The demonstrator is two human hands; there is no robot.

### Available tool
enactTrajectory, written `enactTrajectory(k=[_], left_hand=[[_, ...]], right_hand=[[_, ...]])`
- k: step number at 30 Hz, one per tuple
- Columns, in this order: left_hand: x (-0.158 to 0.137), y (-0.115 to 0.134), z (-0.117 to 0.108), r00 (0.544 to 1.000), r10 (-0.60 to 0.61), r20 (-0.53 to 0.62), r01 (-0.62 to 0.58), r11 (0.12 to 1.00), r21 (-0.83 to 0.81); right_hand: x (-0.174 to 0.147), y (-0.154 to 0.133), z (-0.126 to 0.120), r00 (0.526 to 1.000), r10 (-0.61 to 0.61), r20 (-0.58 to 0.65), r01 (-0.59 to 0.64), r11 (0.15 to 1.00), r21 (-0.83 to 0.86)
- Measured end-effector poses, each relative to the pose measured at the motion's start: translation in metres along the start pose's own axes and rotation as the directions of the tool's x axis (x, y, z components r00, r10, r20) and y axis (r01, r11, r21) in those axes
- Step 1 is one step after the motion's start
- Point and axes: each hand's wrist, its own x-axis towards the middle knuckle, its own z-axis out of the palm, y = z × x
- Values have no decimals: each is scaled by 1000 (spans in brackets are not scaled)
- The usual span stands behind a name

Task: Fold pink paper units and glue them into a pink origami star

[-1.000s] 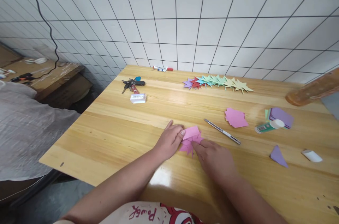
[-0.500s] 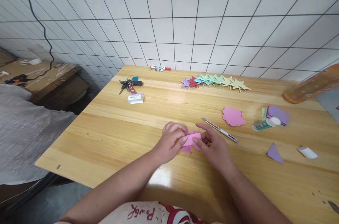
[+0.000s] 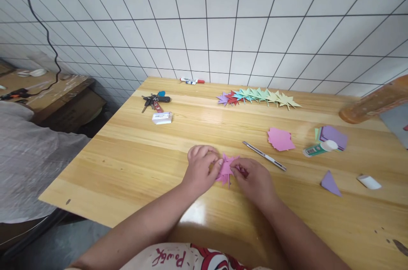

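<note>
A pink folded paper leaf [image 3: 226, 169] with pointed edges lies on the wooden table between my hands. My left hand [image 3: 203, 168] grips its left side, with the thumb on top and the other fingers curled. From the right, my right hand [image 3: 253, 177] pinches its edge between thumb and forefinger. The fingers hide both sides of the paper. A utility knife [image 3: 264, 156] lies just beyond my right hand. Farther right are a stack of pink paper [image 3: 281, 139] and a glue stick [image 3: 320, 149].
A row of coloured paper leaves [image 3: 258, 96] lies near the tiled wall. Keys [image 3: 156, 100], a small white box [image 3: 162, 117] and markers [image 3: 191, 81] are at the back left. On the right are purple paper sheets [image 3: 338, 136], a purple folded piece [image 3: 330, 183], a white cap [image 3: 369, 182] and an orange bottle [image 3: 376, 100].
The pink flap held up across the leaf has gone down or out of sight. My right fingers have closed into a pinch at the right edge; my left hand has shifted slightly left.
</note>
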Motion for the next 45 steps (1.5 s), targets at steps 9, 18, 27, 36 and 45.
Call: enactTrajectory(k=[9, 18, 27, 36, 45], left_hand=[[-2, 0, -3, 1000, -4, -26, 3, 1000, -27], [-23, 17, -9, 954, 205, 219, -242, 957, 158], [-47, 25, 8, 952, 158, 262, -260, 871, 418], [-44, 23, 6, 953, 180, 242, -270, 866, 420], [-39, 22, 10, 930, 252, 266, -352, 818, 456]], right_hand=[[-2, 2, 7, 993, 119, -21, -109, 959, 263], [-3, -1, 5, 999, 32, -11, -33, 991, -133], [-3, -3, 7, 999, -34, 16, 37, 965, -260], [-5, -2, 3, 997, -54, 57, 70, 937, -342], [-19, -16, -3, 956, -198, 214, 285, 793, -538]])
